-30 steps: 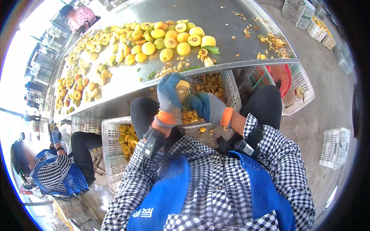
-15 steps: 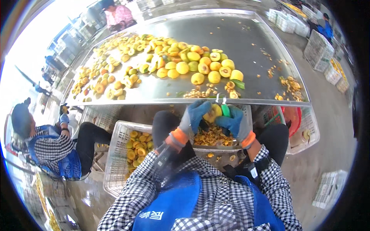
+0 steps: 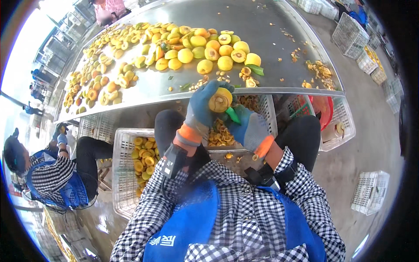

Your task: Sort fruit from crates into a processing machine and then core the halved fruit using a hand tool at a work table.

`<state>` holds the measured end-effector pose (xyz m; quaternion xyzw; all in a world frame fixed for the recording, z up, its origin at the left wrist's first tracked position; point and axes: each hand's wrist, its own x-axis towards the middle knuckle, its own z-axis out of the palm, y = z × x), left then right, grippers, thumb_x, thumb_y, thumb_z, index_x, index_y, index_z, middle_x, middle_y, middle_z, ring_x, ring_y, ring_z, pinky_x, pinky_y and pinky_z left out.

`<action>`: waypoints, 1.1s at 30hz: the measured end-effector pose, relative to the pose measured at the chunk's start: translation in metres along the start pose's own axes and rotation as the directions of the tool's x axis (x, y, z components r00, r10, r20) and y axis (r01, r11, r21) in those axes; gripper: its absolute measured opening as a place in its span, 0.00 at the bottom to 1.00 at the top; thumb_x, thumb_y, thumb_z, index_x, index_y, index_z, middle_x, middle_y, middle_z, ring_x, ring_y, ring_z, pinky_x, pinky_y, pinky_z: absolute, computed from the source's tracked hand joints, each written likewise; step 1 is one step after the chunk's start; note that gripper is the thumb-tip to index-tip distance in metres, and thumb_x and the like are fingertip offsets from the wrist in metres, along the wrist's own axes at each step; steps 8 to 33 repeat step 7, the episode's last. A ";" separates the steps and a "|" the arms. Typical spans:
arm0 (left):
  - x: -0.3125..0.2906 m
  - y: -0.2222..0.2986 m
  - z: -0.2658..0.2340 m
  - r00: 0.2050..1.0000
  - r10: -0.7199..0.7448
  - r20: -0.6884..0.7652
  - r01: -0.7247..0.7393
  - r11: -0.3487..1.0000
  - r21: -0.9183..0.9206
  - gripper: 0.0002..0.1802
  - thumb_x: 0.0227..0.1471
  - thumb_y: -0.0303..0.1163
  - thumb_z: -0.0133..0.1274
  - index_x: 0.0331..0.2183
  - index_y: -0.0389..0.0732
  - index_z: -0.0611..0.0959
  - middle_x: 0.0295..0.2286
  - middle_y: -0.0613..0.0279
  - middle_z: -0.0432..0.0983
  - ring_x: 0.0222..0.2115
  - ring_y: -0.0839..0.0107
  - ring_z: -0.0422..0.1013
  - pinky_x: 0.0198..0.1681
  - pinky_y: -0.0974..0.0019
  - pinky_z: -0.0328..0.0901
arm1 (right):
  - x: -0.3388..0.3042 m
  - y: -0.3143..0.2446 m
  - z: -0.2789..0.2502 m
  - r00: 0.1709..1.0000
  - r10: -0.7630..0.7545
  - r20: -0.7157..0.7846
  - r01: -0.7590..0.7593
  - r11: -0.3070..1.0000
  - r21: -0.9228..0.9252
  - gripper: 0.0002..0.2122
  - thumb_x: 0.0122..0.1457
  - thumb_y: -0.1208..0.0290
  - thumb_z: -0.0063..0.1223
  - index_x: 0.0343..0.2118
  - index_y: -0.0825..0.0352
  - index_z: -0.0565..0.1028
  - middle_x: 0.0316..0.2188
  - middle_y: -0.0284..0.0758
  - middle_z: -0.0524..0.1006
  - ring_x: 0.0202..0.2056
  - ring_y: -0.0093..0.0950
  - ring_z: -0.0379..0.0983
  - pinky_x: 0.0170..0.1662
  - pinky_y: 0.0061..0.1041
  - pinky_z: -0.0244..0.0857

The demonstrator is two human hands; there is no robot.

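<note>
My left hand [image 3: 201,105], in a blue and grey glove, is closed around a yellow peach [image 3: 220,100] just in front of the table's near edge. The peach's turned-up face shows a round cut surface. Also gloved, my right hand [image 3: 253,129] grips a green-handled pitting tool [image 3: 233,115] against the fruit's lower right side; its metal end is hidden now. Beyond my hands, whole and halved yellow peaches [image 3: 185,56] are heaped on the metal table [image 3: 257,41]. Below them, a crate [image 3: 273,115] between my knees holds peach scraps [image 3: 220,136].
At my left stands a white crate [image 3: 124,170] of peach halves. Pits and scraps [image 3: 321,72] lie on the table's right side, above a red basin [image 3: 322,111]. A co-worker [image 3: 56,168] sits at the left; another person [image 3: 111,11] is across the table.
The view has shifted, with the table higher in it. My left hand has turned the peach's cut face up, and the tool's handle now slants down toward my right hand.
</note>
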<state>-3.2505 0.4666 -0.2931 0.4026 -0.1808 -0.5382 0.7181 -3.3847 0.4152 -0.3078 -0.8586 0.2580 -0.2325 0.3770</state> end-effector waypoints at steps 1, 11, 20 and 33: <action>-0.003 -0.002 -0.002 0.963 0.229 0.139 -0.259 0.928 0.268 0.15 0.43 0.33 0.43 0.35 0.36 0.71 0.31 0.56 0.70 0.30 0.67 0.68 0.32 0.70 0.64 | -0.001 0.001 0.001 1.000 0.031 -0.001 -0.031 0.999 -0.013 0.10 0.45 0.67 0.47 0.30 0.64 0.68 0.24 0.45 0.71 0.28 0.44 0.67 0.28 0.38 0.60; -0.008 -0.010 0.001 0.905 0.394 0.159 -0.423 0.799 0.427 0.17 0.38 0.24 0.50 0.36 0.36 0.71 0.34 0.54 0.69 0.33 0.61 0.68 0.36 0.68 0.63 | -0.005 0.003 0.004 0.999 0.035 0.009 -0.035 0.999 0.005 0.12 0.44 0.66 0.48 0.32 0.65 0.67 0.24 0.47 0.70 0.28 0.44 0.67 0.30 0.37 0.61; -0.008 -0.010 0.001 0.905 0.394 0.159 -0.423 0.799 0.427 0.17 0.38 0.24 0.50 0.36 0.36 0.71 0.34 0.54 0.69 0.33 0.61 0.68 0.36 0.68 0.63 | -0.005 0.003 0.004 0.999 0.035 0.009 -0.035 0.999 0.005 0.12 0.44 0.66 0.48 0.32 0.65 0.67 0.24 0.47 0.70 0.28 0.44 0.67 0.30 0.37 0.61; -0.008 -0.010 0.001 0.905 0.394 0.159 -0.423 0.799 0.427 0.17 0.38 0.24 0.50 0.36 0.36 0.71 0.34 0.54 0.69 0.33 0.61 0.68 0.36 0.68 0.63 | -0.005 0.003 0.004 0.999 0.035 0.009 -0.035 0.999 0.005 0.12 0.44 0.66 0.48 0.32 0.65 0.67 0.24 0.47 0.70 0.28 0.44 0.67 0.30 0.37 0.61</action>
